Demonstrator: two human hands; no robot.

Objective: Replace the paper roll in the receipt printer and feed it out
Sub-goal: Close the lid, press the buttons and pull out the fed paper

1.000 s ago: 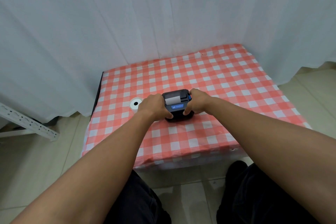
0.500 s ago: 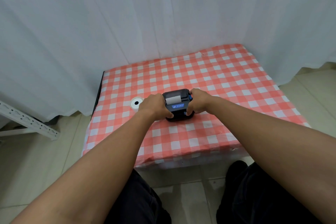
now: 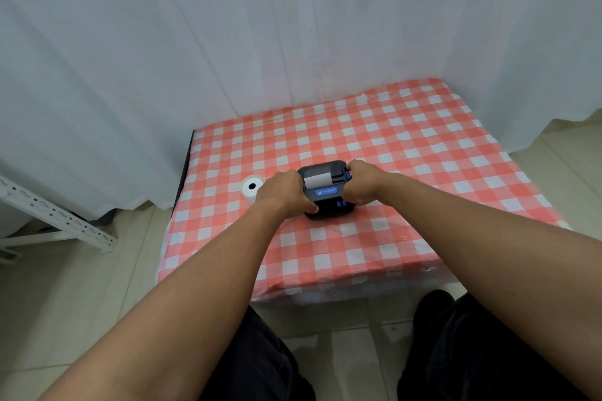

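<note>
Both hands, left (image 3: pixel 284 191) and right (image 3: pixel 360 181), had their fingers clamped on the printer (image 3: pixel 326 192), hiding its sides. A roll (image 3: pixel 252 186) stood at 9 o'clock, partly hidden.

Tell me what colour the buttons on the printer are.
Blue: the buttons sit on the dark printer, seen in the head view.

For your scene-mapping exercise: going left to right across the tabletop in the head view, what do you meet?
Paper roll → left hand → receipt printer → right hand, all on the checked tablecloth.
</note>
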